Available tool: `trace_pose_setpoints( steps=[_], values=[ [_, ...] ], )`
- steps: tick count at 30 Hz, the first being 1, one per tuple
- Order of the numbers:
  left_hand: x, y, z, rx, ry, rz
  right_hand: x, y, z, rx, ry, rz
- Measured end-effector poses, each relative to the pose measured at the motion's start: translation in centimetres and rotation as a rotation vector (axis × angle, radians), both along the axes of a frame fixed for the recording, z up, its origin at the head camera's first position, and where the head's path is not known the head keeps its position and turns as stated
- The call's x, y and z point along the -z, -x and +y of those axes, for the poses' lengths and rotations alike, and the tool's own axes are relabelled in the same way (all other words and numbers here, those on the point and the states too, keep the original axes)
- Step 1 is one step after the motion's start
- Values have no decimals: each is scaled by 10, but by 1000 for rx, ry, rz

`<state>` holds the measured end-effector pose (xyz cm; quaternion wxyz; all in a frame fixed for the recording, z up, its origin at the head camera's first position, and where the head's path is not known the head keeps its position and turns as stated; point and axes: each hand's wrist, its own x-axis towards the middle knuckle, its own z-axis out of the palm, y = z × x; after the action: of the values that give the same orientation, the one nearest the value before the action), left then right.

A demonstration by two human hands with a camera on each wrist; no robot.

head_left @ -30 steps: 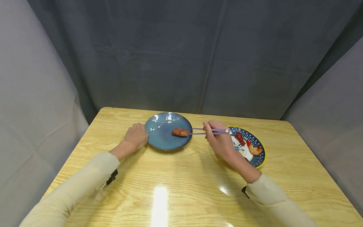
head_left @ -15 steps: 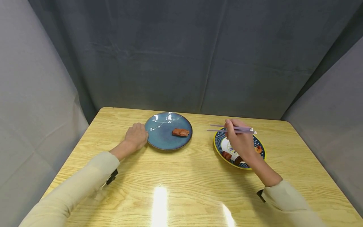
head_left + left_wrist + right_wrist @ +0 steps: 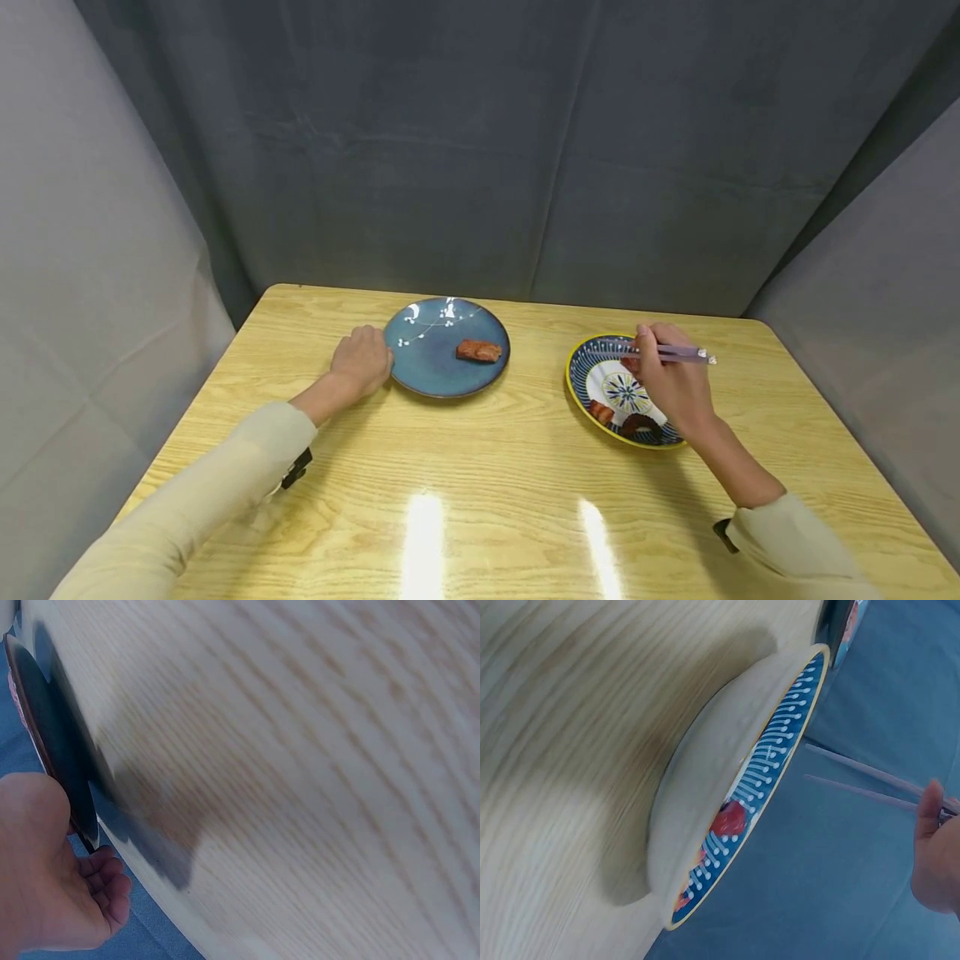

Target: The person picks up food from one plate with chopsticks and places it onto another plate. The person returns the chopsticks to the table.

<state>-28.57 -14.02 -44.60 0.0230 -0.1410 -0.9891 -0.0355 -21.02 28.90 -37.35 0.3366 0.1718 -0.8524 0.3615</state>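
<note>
My left hand holds the left rim of a blue plate with a white blossom pattern. In the left wrist view the thumb lies on one side of the rim and the fingers curl at the other. A reddish-brown piece of meat rests on that plate's right half. My right hand grips a pair of purple chopsticks above the patterned bowl with a yellow rim. The chopstick tips, slightly apart, hold nothing. Inside the bowl are a meat chunk, a dark curved piece and a red piece, partly covered.
Both dishes stand on a light wooden table. A dark curtain hangs behind its far edge, with pale cloth at either side. Bare wood lies between the plate and the bowl.
My right hand has moved right with the chopsticks, away from the meat on the blue plate to above the bowl. That meat stays on the plate, and my left hand has kept its place.
</note>
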Motion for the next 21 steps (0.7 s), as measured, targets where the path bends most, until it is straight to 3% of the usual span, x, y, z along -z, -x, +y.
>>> trace_pose_setpoints(
  steps=[5, 15, 21],
  values=[
    [1, 1, 1, 3, 7, 3, 2, -2, 13, 49, -28, 38],
    [1, 1, 1, 1, 17, -4, 6, -7, 31, 131, -63, -28],
    [1, 1, 1, 5, 26, 1, 10, -8, 38, 138, -90, 5]
  ],
)
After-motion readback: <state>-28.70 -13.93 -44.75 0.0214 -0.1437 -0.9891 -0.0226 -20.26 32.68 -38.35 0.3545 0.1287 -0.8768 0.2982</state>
